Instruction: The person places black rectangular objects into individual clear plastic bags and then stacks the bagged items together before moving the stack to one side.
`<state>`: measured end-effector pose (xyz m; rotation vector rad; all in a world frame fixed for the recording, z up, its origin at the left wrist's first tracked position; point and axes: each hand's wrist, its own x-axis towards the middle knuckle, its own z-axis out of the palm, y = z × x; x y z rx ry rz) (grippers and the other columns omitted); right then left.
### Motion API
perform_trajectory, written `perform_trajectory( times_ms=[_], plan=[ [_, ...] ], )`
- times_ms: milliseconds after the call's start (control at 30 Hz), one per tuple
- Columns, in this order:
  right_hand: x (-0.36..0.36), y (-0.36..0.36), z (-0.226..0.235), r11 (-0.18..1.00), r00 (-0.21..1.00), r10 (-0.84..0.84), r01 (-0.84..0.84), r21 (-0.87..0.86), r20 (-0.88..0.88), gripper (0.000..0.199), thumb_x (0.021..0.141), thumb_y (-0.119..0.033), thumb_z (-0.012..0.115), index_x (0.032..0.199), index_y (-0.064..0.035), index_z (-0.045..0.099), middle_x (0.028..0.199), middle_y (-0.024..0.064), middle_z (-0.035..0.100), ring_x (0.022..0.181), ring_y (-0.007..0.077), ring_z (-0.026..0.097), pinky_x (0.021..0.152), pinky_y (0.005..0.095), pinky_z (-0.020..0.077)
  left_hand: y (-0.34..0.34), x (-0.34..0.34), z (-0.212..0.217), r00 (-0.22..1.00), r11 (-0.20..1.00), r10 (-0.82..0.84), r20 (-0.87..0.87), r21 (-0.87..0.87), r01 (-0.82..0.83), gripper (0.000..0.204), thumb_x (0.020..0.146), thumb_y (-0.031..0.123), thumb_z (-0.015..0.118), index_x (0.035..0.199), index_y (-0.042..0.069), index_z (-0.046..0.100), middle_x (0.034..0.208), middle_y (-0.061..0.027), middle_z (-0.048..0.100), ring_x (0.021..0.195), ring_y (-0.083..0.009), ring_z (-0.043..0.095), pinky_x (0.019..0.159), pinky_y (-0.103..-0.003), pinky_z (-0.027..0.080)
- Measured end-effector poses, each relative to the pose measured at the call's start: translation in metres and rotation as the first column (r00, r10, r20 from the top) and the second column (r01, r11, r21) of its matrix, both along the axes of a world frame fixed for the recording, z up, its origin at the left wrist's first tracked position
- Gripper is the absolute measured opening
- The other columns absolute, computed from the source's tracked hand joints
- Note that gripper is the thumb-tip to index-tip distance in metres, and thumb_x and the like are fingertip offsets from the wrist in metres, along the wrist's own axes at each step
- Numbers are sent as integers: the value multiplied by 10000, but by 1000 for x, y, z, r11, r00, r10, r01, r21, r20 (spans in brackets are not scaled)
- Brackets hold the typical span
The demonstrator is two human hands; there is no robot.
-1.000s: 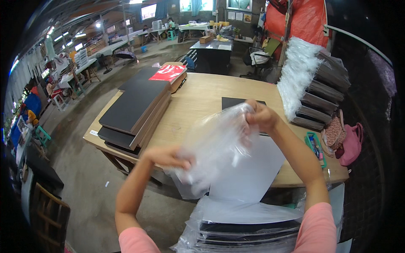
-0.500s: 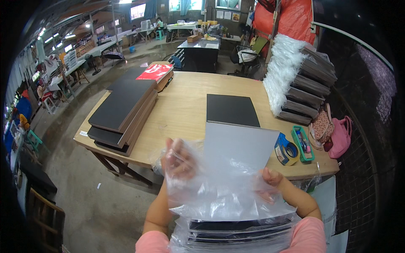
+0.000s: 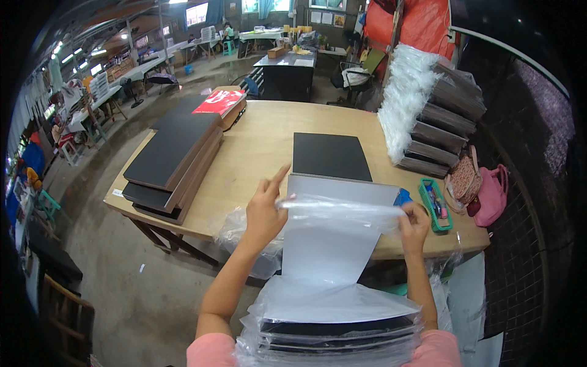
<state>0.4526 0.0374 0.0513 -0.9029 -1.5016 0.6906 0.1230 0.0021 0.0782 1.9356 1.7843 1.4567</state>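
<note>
My left hand (image 3: 267,211) and my right hand (image 3: 414,225) hold the two ends of a clear plastic bag (image 3: 342,212), its edge bunched into a band between them. My left forefinger points up, while the right fingers pinch. The band crosses a board with a pale grey face (image 3: 327,251). Beyond it a flat black board (image 3: 332,158) lies on the table. Against my body rests a pile of black boards in clear plastic (image 3: 339,333). Blue tape (image 3: 402,197) shows partly behind my right hand.
Stacked black boards (image 3: 174,150) fill the table's left side, a red-and-white packet (image 3: 218,102) behind them. Plastic-wrapped boards (image 3: 428,116) are piled at the back right. A green basket of pens (image 3: 436,205) and a pink bag (image 3: 491,196) are at the right edge.
Both hands have risen and moved away from me. The plastic, loose and spread before, is now drawn into a band between them. More of the pale grey face shows; the tape is mostly covered.
</note>
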Motion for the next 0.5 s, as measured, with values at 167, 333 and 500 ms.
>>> perform_trajectory(
  times_ms=[167, 333, 500],
  plan=[
    [-24, -1, 26, 847, 850, -453, 319, 425, 267, 166, 699, 72, 561, 835, 47, 652, 896, 106, 530, 702, 145, 516, 525, 248, 388, -12, 0, 11, 892, 956, 138, -430, 293, -7, 598, 594, -22, 630, 1153, 193, 638, 891, -62, 453, 607, -227, 511, 524, -326, 429],
    [1, -39, 39, 954, 913, -213, 117, 277, 347, 162, 701, 59, 589, 838, 35, 672, 675, 72, 533, 581, 137, 495, 502, 249, 356, -39, -29, 15, 921, 910, -386, 42, -146, 388, 283, 697, 99, 706, 978, 74, 676, 899, -50, 503, 672, -174, 534, 629, -332, 417],
    [30, -34, 29, 645, 863, 313, -499, -578, -396, 190, 738, -166, 653, 792, 16, 660, 706, 65, 626, 610, 145, 559, 572, 237, 430, -27, -41, 2, 412, 429, 74, 908, -402, 809, 155, 873, 204, 619, 927, 64, 659, 736, -4, 552, 680, -82, 505, 599, -221, 437]
  ],
)
